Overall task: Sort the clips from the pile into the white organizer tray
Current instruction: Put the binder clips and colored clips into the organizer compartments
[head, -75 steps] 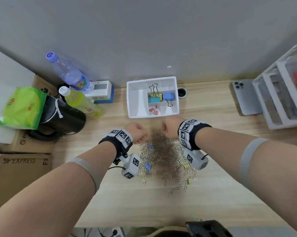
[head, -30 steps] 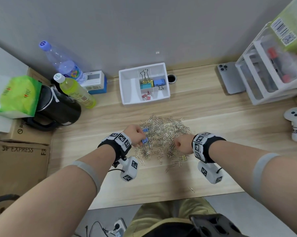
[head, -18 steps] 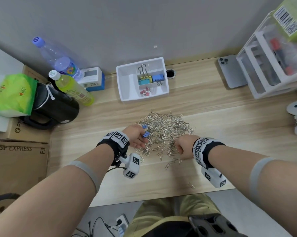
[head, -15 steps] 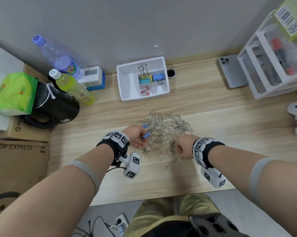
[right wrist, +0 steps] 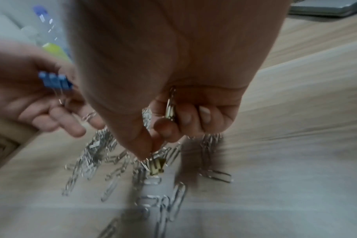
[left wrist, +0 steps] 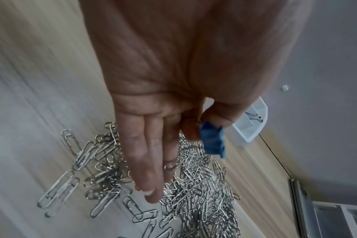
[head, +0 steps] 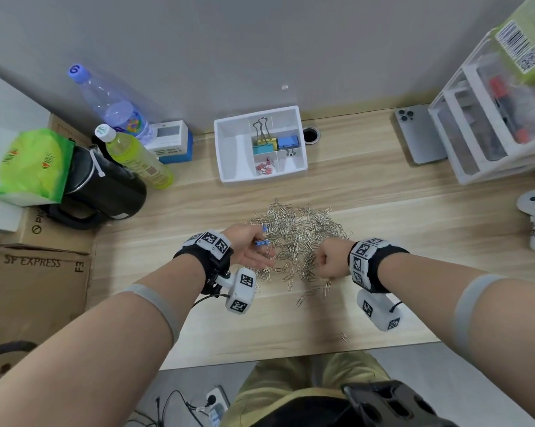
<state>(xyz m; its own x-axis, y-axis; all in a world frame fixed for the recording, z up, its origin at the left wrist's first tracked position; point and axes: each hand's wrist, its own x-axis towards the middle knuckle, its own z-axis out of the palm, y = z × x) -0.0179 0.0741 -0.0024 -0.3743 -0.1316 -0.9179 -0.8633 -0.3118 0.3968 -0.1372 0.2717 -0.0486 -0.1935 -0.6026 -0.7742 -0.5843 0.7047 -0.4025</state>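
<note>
Fingers [left wrist: 145, 154] newly uncurled beside blue clips [left wrist: 212, 141]

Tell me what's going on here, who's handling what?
A person is sorting a pile of silver paper clips on a wooden desk. The left hand pinches small blue binder clips; the right hand holds small gold clips and pinches another from the pile. The white organizer tray behind holds some large binder clips and pink ones.
</note>
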